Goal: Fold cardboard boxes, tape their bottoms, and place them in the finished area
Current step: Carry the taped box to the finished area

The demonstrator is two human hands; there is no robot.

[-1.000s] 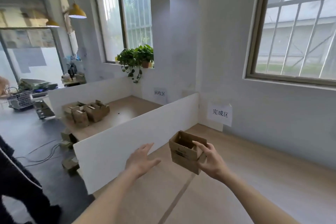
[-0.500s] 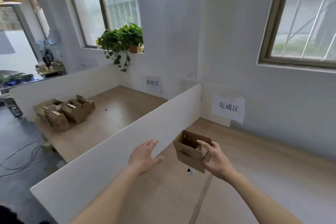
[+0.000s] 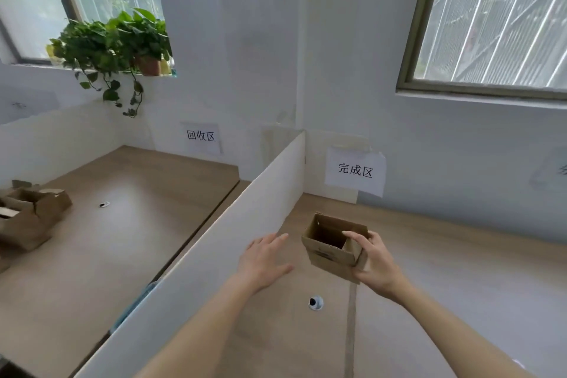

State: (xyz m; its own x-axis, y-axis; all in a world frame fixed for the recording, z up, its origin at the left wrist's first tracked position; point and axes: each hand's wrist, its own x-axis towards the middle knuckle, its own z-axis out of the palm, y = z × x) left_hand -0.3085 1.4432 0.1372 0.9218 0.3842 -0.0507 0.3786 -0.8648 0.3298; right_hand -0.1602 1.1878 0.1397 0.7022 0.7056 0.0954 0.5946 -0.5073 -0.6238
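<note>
A small brown cardboard box (image 3: 328, 250), folded up with its top open, hangs above the wooden table (image 3: 445, 279) on the right side of the white divider. My right hand (image 3: 379, 267) grips its right wall, with fingers over the rim and thumb below. Just left of the box, my left hand (image 3: 265, 261) hovers with straight spread fingers and holds nothing. On the wall behind the box hangs a paper sign (image 3: 355, 170) with Chinese characters.
A white divider board (image 3: 242, 242) runs from the wall toward me. Left of it lies another wooden table (image 3: 129, 233) with several folded boxes (image 3: 29, 218) at its far left edge. A round cable hole (image 3: 315, 302) sits in the right table. A potted plant (image 3: 122, 43) stands on the windowsill.
The view has swung right and closer to the table. My right hand has carried the box forward over the right-hand table. My left hand stays beside it, open.
</note>
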